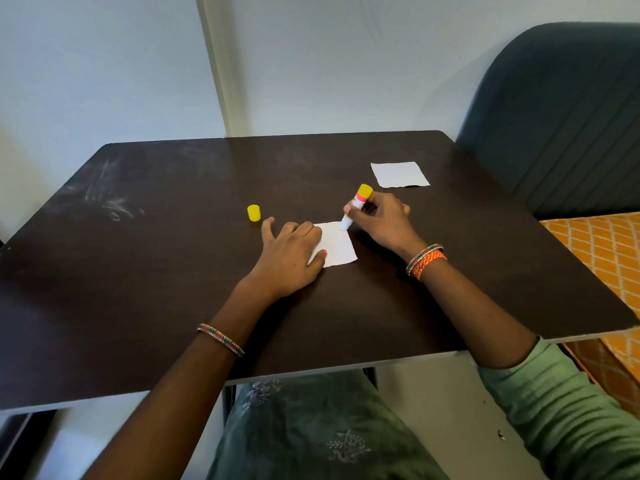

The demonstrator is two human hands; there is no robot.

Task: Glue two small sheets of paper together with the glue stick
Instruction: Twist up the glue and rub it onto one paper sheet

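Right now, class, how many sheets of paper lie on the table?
2: one sheet under the left hand, touched by the glue stick; the other sheet far right, untouched.

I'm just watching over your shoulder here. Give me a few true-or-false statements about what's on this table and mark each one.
1. The right hand grips the glue stick with its tip on the near sheet of paper. True.
2. The yellow cap is on the glue stick. False: it stands on the table, left of the hands.
3. The left hand presses on the near sheet. True.
4. The second sheet of paper lies stacked on the first. False: it lies apart, farther back on the right.
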